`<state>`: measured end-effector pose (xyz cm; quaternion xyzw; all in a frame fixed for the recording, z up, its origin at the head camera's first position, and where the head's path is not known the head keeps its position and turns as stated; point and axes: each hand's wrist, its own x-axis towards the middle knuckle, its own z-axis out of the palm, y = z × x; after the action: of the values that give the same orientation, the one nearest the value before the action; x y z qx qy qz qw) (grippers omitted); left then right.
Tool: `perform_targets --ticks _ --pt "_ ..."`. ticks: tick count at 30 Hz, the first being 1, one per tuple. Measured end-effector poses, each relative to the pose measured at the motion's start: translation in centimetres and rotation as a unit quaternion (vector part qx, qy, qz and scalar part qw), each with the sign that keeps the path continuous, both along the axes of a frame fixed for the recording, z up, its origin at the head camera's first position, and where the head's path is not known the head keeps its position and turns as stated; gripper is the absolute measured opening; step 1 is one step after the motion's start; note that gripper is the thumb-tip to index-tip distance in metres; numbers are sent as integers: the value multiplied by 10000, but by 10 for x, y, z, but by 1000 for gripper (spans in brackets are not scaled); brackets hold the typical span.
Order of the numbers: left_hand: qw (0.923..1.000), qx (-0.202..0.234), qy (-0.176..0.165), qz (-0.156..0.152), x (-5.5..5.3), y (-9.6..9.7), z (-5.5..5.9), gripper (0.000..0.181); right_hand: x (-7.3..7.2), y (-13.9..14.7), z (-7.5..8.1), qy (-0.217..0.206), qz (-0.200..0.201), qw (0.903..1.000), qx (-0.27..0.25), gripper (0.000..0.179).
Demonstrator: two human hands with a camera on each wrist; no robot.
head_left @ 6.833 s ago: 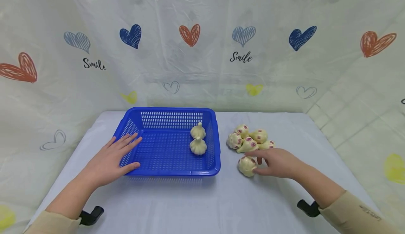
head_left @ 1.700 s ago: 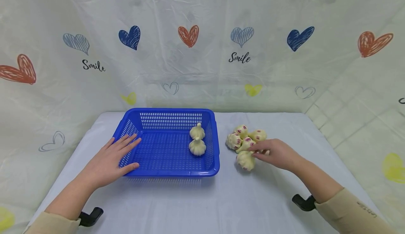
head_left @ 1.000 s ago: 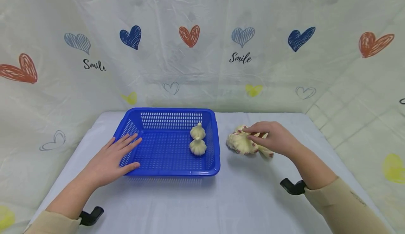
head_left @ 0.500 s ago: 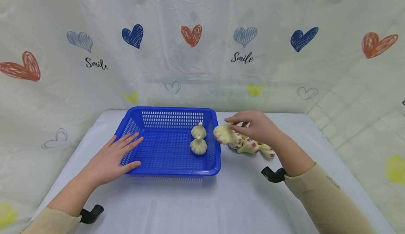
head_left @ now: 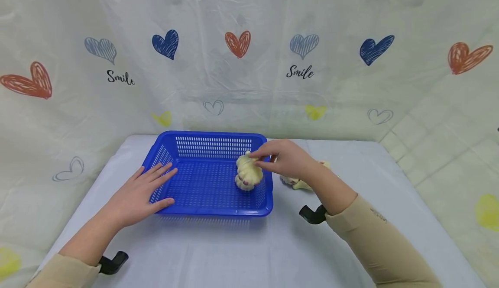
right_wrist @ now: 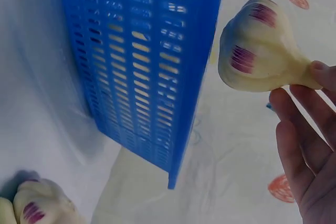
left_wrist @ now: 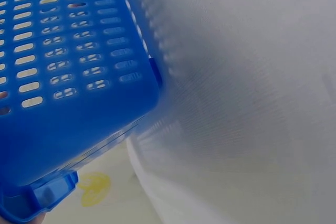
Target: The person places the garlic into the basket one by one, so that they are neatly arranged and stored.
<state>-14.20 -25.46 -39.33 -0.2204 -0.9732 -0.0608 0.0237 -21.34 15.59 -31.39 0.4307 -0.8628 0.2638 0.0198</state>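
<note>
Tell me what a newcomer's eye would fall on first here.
First, the bright blue perforated basket on the white-covered table, with the left hand across its left edge. Next, the purple-marked garlic bulb, pinched by its stem in the right hand over the basket's right side. Behind, the pale backdrop with its red, blue and yellow hearts.
</note>
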Motion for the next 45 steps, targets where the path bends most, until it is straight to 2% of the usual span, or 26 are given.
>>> perform_targets --ticks 7,11,18,21,33,45 --pt "10000 19 24 17 -1 1 1 80 2 -15 -10 -144 327 9988 322 23" --pt "10000 29 -15 19 -1 2 0 80 4 -19 -19 -221 477 9963 679 22" --pt "10000 49 -40 27 -1 3 -1 81 8 -26 -27 -243 321 9870 1557 23" --pt "10000 73 -44 20 -1 2 -2 81 9 -29 -29 -269 304 9836 1758 23" --pt "9999 131 -26 -24 1 1 -2 80 10 -39 -45 -1 443 9748 2186 19" --pt "9998 149 126 -95 2 1 2 80 12 -44 -43 -13 236 9676 2516 17"
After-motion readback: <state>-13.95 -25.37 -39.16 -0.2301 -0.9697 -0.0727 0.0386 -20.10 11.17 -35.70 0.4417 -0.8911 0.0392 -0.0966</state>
